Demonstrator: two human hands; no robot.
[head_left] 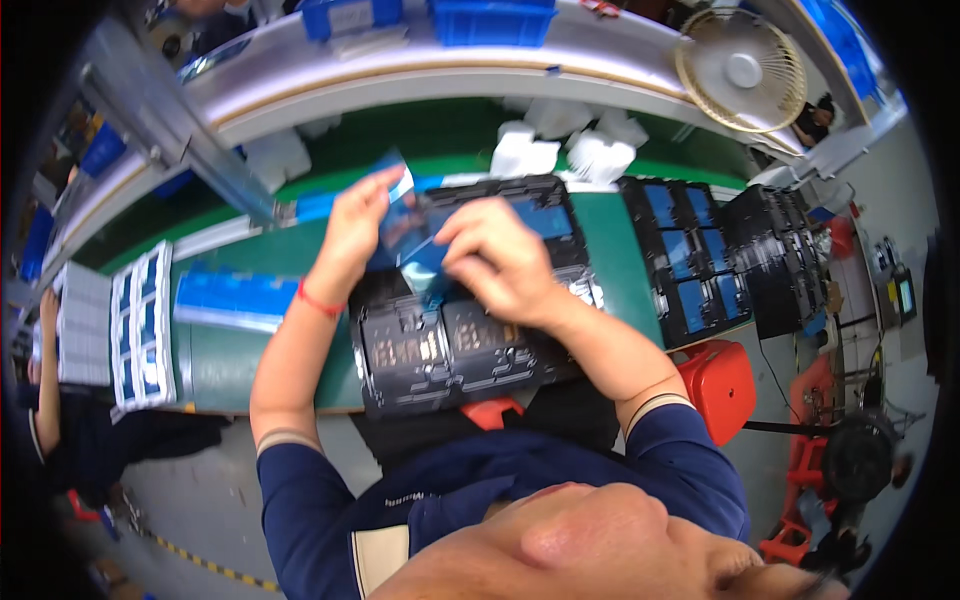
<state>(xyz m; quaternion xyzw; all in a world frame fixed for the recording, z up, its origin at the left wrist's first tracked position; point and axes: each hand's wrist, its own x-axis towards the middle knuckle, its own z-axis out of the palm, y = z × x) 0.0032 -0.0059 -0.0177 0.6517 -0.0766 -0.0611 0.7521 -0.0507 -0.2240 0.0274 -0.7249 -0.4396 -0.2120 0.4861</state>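
My left hand [357,222] is closed on the upper part of a see-through blue film sheet [403,228], which stands tilted above a black compartment tray [455,385]. Close to the sheet's right edge, my right hand [508,262] has its fingers curled together. Motion blurs its fingertips, and what they pinch cannot be made out. In the tray's near compartments sit dark parts with gold-coloured contacts [400,350]. A blue-covered panel [540,218] lies in a far compartment, right of my right hand.
On the green bench [240,365], blue film strips [240,298] lie at left beside white trays [142,325]. A black tray of blue panels [690,255] and stacked black trays [775,255] stand at right. White wrappings [600,155] lie behind. A red stool [718,390] is below right.
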